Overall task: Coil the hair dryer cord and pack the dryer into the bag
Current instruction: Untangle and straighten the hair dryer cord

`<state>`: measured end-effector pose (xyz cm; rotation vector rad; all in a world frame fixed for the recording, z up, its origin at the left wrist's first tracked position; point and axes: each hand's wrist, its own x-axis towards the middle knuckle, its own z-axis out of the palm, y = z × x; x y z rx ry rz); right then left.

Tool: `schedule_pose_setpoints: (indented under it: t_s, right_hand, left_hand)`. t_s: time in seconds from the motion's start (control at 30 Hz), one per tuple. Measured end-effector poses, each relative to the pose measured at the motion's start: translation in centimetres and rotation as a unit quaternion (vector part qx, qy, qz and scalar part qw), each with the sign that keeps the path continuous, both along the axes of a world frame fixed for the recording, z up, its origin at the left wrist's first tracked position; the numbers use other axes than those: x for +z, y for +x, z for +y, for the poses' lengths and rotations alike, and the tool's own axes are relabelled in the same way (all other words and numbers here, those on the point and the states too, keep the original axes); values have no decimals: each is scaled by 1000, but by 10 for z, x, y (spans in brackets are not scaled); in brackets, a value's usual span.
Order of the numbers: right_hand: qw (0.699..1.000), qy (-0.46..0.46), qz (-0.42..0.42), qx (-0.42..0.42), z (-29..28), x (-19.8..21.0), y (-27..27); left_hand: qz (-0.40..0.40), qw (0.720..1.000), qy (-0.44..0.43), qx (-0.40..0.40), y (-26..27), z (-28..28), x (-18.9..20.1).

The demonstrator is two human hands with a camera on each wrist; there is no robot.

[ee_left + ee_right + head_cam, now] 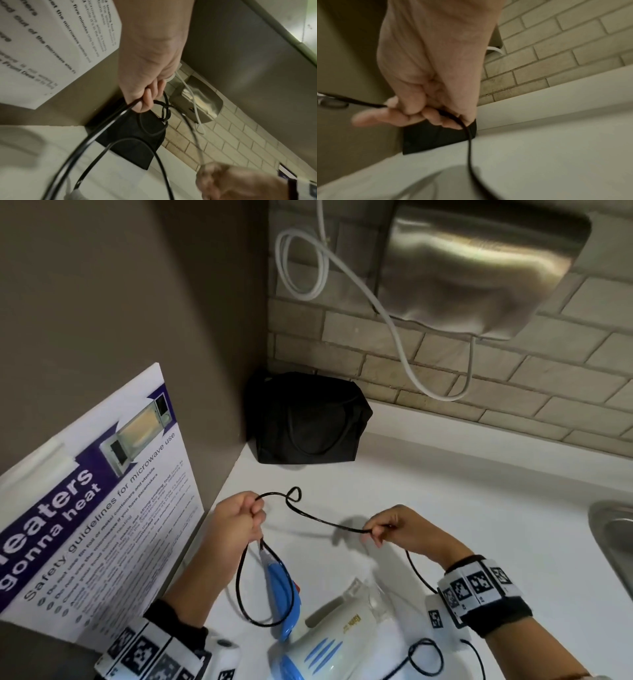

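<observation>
A white and blue hair dryer (329, 642) lies on the white counter (445, 508) near the front edge. Its thin black cord (325, 520) runs up to both hands. My left hand (239, 522) grips the cord (109, 121) with one loop hanging below the fist and a small kink beside it. My right hand (394, 530) pinches the cord (467, 135) further along, a stretch sagging between the two hands. The black bag (308, 419) stands closed in the back corner, beyond both hands; it shows as a dark block in the wrist views (133, 138) (436, 136).
A microwave safety poster (96, 508) leans on the left wall. A steel hand dryer (479, 265) with a white cable (404, 344) hangs on the tiled back wall. A metal sink rim (613, 529) is at the right edge.
</observation>
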<state>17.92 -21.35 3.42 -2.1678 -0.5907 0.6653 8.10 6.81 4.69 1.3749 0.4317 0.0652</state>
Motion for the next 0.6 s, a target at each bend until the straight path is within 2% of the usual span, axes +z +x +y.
schedule_pose_setpoints:
  t_s: [0.07, 0.17, 0.27, 0.37, 0.47, 0.53, 0.6]
  right_hand:
    - [996, -69, -43, -44, 1, -15, 5]
    - [985, -89, -66, -132, 5, -31, 11]
    - [964, -22, -51, -262, 7, -36, 19]
    - [919, 117, 0, -376, 0, -32, 26]
    - [892, 179, 17, -414, -5, -26, 27]
    - [893, 165, 19, -419, -3, -30, 28]
    - [908, 120, 7, -401, -1, -38, 30]
  left_hand:
    - [-33, 999, 2, -25, -1, -3, 7]
    - [-65, 996, 0, -66, -6, -4, 18]
    - [-57, 996, -15, -60, -11, 1, 19]
    - [-9, 997, -75, -5, -15, 14, 15]
    - [14, 994, -102, 24, -18, 21, 14]
    - [0, 996, -82, 18, -19, 20, 15]
    - [-21, 1000, -16, 3, -21, 16, 16]
